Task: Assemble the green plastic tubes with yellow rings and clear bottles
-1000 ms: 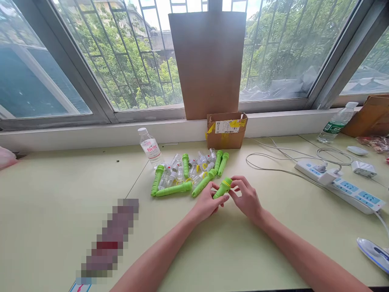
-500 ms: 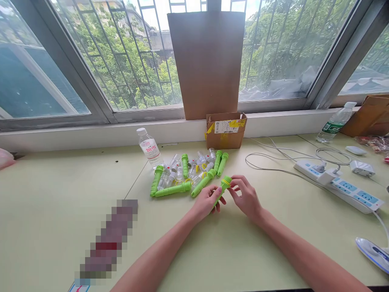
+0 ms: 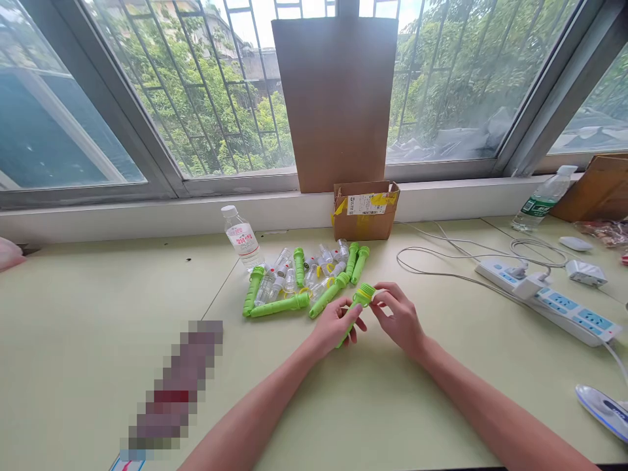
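Left of the small open brown cardboard box with yellow tape (image 3: 366, 226), the pale yellow-green tabletop (image 3: 98, 314) stretches wide, with a long pixelated shape (image 3: 176, 386) on it toward the front. Nearer the box's left side stands a clear plastic water bottle with a white cap (image 3: 243, 239), and in front of the box lies a loose cluster of green plastic tubes (image 3: 279, 305) and small clear plastic bottles (image 3: 265, 289); these lie as they did a second ago.

In front of the box, nearer the person than the cluster, is the held ribbed green plastic tube with a threaded head (image 3: 360, 303), gripped in the left hand (image 3: 336, 324). A second ago its lower end was hidden by that hand; now it pokes out below the palm. The thumb presses along the tube, the fingers curl beneath, and the tube leans with its head up and rightward.

The right hand (image 3: 400, 317) has thumb and fingers bent toward the tube's head, beside a yellow ring (image 3: 364, 297); whether they pinch anything cannot be told.

Right of the box, open tabletop separates the right forearm from loose grey cables (image 3: 441, 280) and a white power strip with blue sockets (image 3: 564, 307).
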`<state>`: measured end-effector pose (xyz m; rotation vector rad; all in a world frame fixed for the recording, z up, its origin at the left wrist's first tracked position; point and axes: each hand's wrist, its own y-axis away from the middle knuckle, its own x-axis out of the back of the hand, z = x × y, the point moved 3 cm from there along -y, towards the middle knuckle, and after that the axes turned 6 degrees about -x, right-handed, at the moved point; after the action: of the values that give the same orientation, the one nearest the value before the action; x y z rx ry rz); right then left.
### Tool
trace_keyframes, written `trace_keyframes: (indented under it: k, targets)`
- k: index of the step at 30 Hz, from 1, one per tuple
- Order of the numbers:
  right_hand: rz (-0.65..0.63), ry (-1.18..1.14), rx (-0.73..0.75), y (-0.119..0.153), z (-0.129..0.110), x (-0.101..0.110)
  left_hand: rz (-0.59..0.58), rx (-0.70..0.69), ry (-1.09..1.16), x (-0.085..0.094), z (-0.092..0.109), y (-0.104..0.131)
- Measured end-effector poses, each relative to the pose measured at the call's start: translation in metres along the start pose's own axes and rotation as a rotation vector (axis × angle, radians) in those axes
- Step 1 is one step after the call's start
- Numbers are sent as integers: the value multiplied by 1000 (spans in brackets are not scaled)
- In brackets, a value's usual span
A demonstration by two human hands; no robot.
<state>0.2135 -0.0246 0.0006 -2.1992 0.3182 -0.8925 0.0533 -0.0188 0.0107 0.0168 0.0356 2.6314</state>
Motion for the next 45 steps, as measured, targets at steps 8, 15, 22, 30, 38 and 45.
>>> trace_keyframes:
  k: [8, 15, 22, 30, 38, 45]
  targets:
    - [15, 10, 1, -1, -1, 1, 39, -10, 97, 4, -5, -2]
    - [-33, -1, -73, -1, 4, -2, 58, -17, 120, 5, -4, -1]
    - [-146, 14, -184, -4, 12, -13, 163, -30, 153, 6, -3, -2]
    - [-176, 98, -229, -20, 10, -25, 197, -55, 150, 4, -1, 0]
    - [-184, 97, -312, -49, 29, -44, 236, -63, 164, 4, -3, -1]
    - [-242, 100, -261, -71, 20, -65, 284, -72, 160, 5, 0, 0]
